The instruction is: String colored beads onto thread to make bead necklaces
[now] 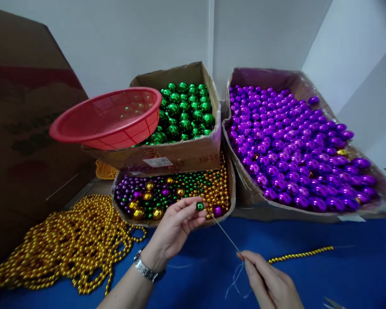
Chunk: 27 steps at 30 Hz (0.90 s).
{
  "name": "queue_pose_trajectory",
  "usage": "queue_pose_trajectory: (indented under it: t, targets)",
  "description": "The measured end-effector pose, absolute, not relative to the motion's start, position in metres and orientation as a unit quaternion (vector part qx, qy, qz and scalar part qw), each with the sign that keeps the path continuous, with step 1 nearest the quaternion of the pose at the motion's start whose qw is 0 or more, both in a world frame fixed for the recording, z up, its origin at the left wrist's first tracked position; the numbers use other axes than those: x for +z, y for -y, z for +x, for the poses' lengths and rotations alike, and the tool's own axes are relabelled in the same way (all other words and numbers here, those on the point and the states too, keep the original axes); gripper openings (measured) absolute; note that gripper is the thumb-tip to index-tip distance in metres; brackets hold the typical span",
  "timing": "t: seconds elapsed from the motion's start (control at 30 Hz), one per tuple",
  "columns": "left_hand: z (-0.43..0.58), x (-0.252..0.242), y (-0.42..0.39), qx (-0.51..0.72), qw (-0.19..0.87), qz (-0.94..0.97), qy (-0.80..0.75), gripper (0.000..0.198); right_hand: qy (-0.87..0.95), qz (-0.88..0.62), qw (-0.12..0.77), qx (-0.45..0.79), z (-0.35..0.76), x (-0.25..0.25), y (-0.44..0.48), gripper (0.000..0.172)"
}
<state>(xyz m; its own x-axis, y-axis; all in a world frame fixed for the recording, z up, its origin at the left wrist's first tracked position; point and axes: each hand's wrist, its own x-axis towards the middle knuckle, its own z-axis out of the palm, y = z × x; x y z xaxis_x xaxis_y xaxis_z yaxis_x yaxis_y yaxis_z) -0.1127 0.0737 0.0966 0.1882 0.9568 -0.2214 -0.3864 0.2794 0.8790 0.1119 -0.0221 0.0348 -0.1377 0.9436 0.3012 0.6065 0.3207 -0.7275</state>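
My left hand (pixel 174 229) pinches a small green bead (pixel 200 206) between thumb and fingertips, just in front of a low box of mixed purple, green and gold beads (pixel 227 211). My right hand (pixel 270 281) is closed on a thin needle or wire (pixel 225 234) that runs up to the green bead. A white thread (pixel 236 279) trails from the right hand, and a short string of small gold beads (pixel 300 254) lies on the blue cloth to its right. A metal watch is on my left wrist.
A cardboard box of large green balls (pixel 186 152) sits above the mixed box with a red plastic basket (pixel 107 118) resting on it. A big box of purple balls (pixel 244 184) is at right. A heap of gold bead strings (pixel 64 242) lies at left beside a tall brown carton (pixel 22 128).
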Motion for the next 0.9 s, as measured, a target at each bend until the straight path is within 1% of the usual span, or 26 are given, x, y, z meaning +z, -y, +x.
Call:
queue_pose_trajectory:
  t: [0.07, 0.17, 0.47, 0.7, 0.9]
  targets:
    - [-0.111, 0.096, -0.062, 0.508, 0.713, 0.285, -0.391, 0.022, 0.743, -0.519, 0.360, 0.223, 0.111, 0.037, 0.022, 0.022]
    - [-0.111, 0.095, -0.053, 0.517, 0.732, 0.243, -0.372, 0.020, 0.762, -0.501, 0.357, 0.204, 0.109, 0.038, 0.024, 0.023]
    - [-0.113, 0.090, -0.050, 0.518, 0.735, 0.232, -0.372, 0.018, 0.789, -0.468, 0.370, 0.146, 0.105, 0.041, 0.025, 0.024]
    - [-0.114, 0.087, -0.050, 0.522, 0.705, 0.277, -0.391, 0.020, 0.805, -0.456, 0.357, 0.130, 0.108, 0.038, 0.024, 0.026]
    - [-0.118, 0.081, -0.050, 0.527, 0.615, 0.395, -0.434, 0.022, 0.834, -0.448, 0.318, 0.055, 0.115, 0.036, 0.026, 0.034]
